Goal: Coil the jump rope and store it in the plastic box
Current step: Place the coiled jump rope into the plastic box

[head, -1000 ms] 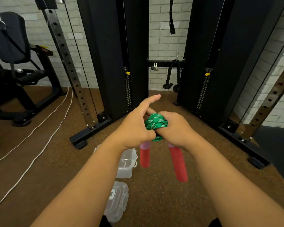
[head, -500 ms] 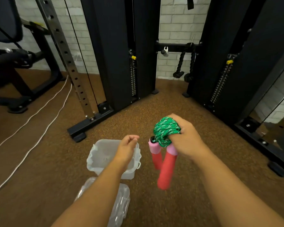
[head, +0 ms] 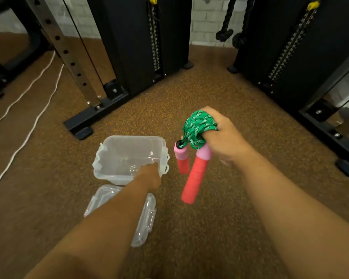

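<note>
The right hand (head: 224, 137) was clamped around the coiled green braided jump rope (head: 197, 127), its two red foam handles (head: 193, 178) dangling just right of the clear plastic box (head: 117, 158) on the brown floor (head: 210, 93). The left hand (head: 149, 175) reached the box's near rim, curled; its grip couldn't be told. The clear lid (head: 145, 218) lay beside the box.

The left hand (head: 149, 175) reaches over the near rim of the plastic box (head: 117, 150), its fingers hidden, so whether it grips the wall cannot be told. The left forearm covers much of the clear lid (head: 147, 216) lying on the floor. The right hand (head: 224, 137) hides part of the coiled jump rope (head: 197, 127), and both forearms are cut off by the bottom edge.
</note>
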A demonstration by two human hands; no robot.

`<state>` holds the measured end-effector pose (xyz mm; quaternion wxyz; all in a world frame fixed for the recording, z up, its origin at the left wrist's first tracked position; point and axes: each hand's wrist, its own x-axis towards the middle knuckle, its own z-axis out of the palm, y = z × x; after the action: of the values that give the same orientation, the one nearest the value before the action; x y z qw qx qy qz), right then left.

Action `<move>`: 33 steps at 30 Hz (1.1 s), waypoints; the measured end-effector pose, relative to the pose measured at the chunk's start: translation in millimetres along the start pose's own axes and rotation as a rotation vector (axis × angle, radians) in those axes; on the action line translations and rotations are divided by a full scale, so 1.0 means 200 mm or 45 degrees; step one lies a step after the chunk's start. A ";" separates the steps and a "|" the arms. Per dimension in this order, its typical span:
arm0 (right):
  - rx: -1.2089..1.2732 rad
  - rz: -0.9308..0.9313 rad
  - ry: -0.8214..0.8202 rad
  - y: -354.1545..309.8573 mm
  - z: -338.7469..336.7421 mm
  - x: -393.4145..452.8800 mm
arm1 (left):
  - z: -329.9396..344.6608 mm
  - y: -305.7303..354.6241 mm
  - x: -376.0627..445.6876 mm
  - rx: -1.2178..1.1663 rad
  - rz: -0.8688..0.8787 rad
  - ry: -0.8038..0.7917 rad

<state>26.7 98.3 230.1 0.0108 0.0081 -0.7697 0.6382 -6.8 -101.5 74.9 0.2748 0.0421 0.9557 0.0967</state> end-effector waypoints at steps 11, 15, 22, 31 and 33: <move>0.202 0.081 0.039 0.20 -0.08 0.00 | 0.18 -0.19 0.08 0.425 0.039 0.140; 0.268 0.089 0.076 0.20 -0.09 0.01 | 0.20 -0.20 0.07 0.393 0.178 0.182; 0.330 0.110 0.089 0.21 -0.12 0.01 | 0.23 -0.13 0.07 0.384 0.734 0.106; 0.249 0.108 0.111 0.25 -0.15 0.01 | 0.36 -0.07 0.00 -0.346 0.533 0.229; 0.199 0.086 0.110 0.26 -0.16 0.02 | 0.35 -0.01 0.00 -0.559 0.215 0.277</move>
<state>22.3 138.9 184.5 0.0217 -0.0446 -0.7163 0.6960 30.9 -93.3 17.3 0.1637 0.0505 0.9288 0.3285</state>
